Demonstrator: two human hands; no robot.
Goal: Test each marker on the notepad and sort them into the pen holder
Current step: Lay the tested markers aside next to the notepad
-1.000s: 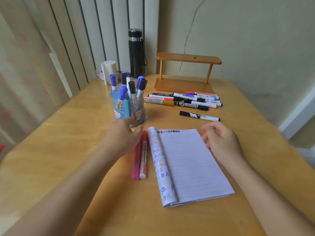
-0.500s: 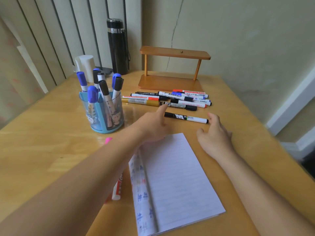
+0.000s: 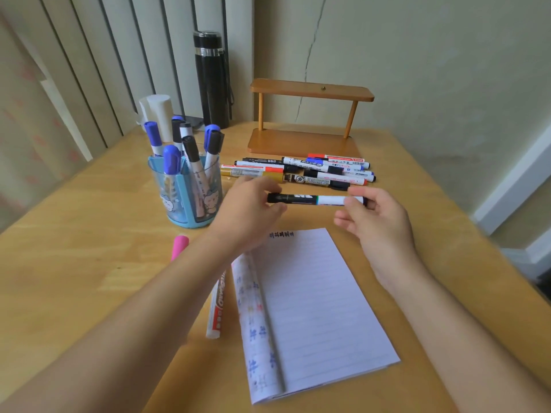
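Black-and-white marker (image 3: 316, 200) level between both pinching hands (image 3: 253, 213) (image 3: 381, 225)

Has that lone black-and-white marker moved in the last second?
Yes. The left hand and right hand now hold the black-and-white marker up off the table, just in front of the marker row.
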